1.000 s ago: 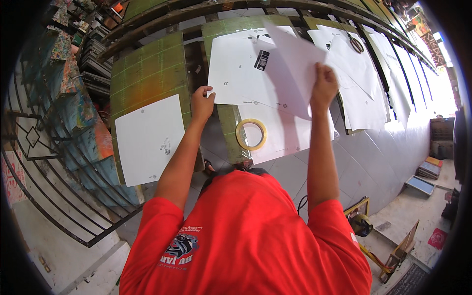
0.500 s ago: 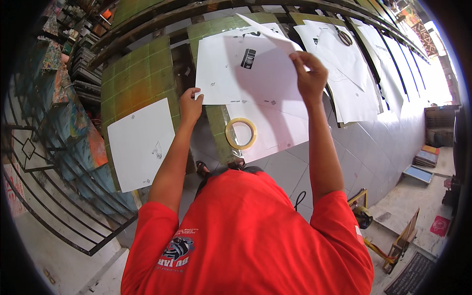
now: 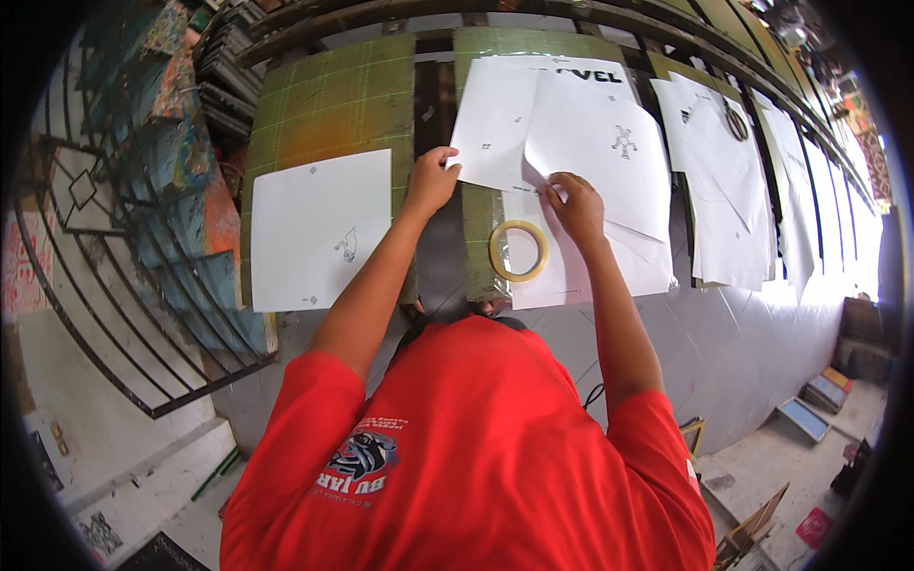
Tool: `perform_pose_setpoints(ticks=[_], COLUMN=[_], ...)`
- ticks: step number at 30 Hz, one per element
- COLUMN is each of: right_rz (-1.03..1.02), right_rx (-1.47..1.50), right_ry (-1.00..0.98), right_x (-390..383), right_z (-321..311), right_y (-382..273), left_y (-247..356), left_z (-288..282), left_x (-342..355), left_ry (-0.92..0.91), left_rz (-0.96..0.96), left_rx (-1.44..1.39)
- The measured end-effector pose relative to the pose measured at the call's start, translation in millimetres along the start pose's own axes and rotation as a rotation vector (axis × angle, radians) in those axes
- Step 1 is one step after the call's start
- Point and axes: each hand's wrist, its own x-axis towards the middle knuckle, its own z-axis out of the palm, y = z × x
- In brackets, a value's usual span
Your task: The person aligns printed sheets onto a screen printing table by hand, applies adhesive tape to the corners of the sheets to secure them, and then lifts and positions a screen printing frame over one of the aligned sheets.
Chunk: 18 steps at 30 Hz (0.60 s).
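Red fabric of a shirt (image 3: 476, 447) fills the near edge of the frame, and from it two bare forearms are stretched up to a green gridded tabletop (image 3: 324, 105). A white paper sheet (image 3: 533, 124), which half a second earlier was held lifted and loosely bowed above the surface, has now been brought down and laid flat over other sheets. Its left edge is pinched by the left hand (image 3: 433, 181), the grip closed on the paper between thumb and fingers. The right hand (image 3: 576, 202) has been lowered from the sheet's upper edge to a spot near its lower middle, where the fingertips are pressed together on the paper; whether a small piece of tape is held beneath them cannot be told. A roll of tape (image 3: 519, 250) is seen lying just below the right hand, on the lowest sheet, untouched. From this, the sheet is judged to have been positioned and to be in the course of being smoothed or fixed in place. Farther left, a separate white square sheet (image 3: 319, 228) lies on the green surface. Beyond, more white sheets (image 3: 733, 190) are spread in a row to the right.
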Motion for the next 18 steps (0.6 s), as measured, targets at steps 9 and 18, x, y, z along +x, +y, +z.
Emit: perform_pose_setpoints(ticks=[9,18], right_rz=[0.229,0.139], right_rx=[0.411,0.195], right_ry=[0.179,0.111], right_x=[7,8], right_z=[2,3], right_y=[11,18], left_y=[14,24], left_z=[-1,-2], left_x=[-8,-32], left_ry=[-0.040,-0.077], left_rz=[0.027,-0.002], left_rx=[0.096,0.135])
